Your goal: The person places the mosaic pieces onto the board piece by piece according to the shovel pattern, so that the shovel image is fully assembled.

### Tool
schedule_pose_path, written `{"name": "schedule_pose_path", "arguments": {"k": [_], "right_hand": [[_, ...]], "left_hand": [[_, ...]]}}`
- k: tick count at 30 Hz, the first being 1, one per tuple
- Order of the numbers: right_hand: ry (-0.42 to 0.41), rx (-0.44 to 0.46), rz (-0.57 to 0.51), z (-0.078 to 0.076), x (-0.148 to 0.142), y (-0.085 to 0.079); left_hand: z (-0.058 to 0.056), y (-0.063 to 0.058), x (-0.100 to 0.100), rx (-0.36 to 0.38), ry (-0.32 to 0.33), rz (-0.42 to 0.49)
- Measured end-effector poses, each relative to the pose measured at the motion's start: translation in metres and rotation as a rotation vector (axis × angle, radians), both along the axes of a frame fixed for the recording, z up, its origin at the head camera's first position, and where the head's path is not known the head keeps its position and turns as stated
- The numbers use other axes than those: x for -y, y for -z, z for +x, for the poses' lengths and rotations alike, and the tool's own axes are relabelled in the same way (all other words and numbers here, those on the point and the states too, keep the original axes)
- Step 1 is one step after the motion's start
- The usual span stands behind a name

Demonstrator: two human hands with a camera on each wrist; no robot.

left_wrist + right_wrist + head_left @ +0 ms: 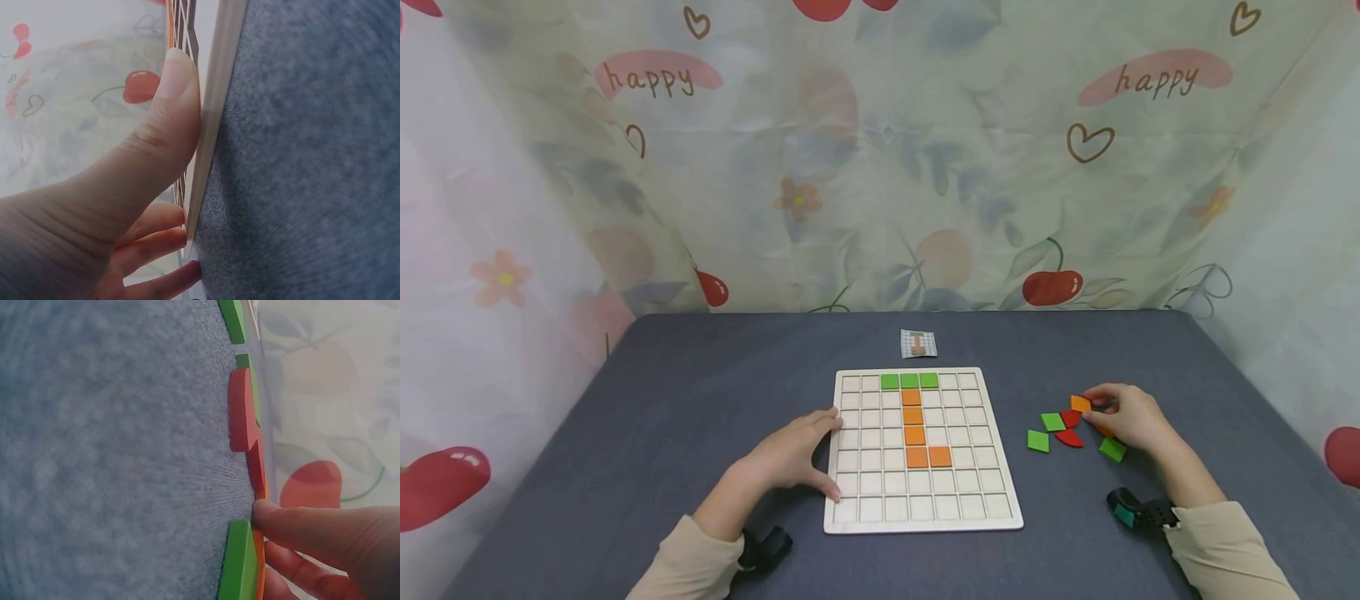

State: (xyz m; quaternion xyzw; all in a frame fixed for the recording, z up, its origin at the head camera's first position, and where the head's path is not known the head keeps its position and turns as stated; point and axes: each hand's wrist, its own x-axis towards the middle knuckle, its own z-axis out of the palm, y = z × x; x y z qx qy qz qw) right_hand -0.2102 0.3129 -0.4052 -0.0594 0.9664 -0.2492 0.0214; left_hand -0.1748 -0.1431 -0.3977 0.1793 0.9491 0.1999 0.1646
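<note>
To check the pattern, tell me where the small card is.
In the head view, the small card lies midway across the dark table, just past the far edge of the white board, behind its three green tiles.

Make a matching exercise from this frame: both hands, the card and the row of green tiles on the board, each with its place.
1. left hand
2. right hand
3. small card
4. row of three green tiles

A. on the table, beyond the grid board
B. in the farthest row of the grid board
C. at a loose orange tile
D. touching the left edge of the grid board

Pairs: 1-D, 2-C, 3-A, 4-B
</note>
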Motion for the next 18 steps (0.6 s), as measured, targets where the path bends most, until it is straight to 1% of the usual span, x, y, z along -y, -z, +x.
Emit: {"name": "schedule_pose_path", "arguments": {"k": [9, 14, 18], "right_hand": [[0.007, 0.011, 0.025, -0.0008, 0.0008, 0.0005], [0.014, 0.019, 0.022, 0.0006, 0.0012, -0.0014], [0.031, 0.008, 0.012, 0.0024, 0.0025, -0.0049]], "left_hand": [[0.0, -0.0005, -0.0005, 0.0, 0.001, -0.007], [0.0002, -0.0001, 0.0003, -0.008, 0.008, -0.003], [0.0001, 0.0008, 0.0012, -0.021, 0.018, -0.004]]}}
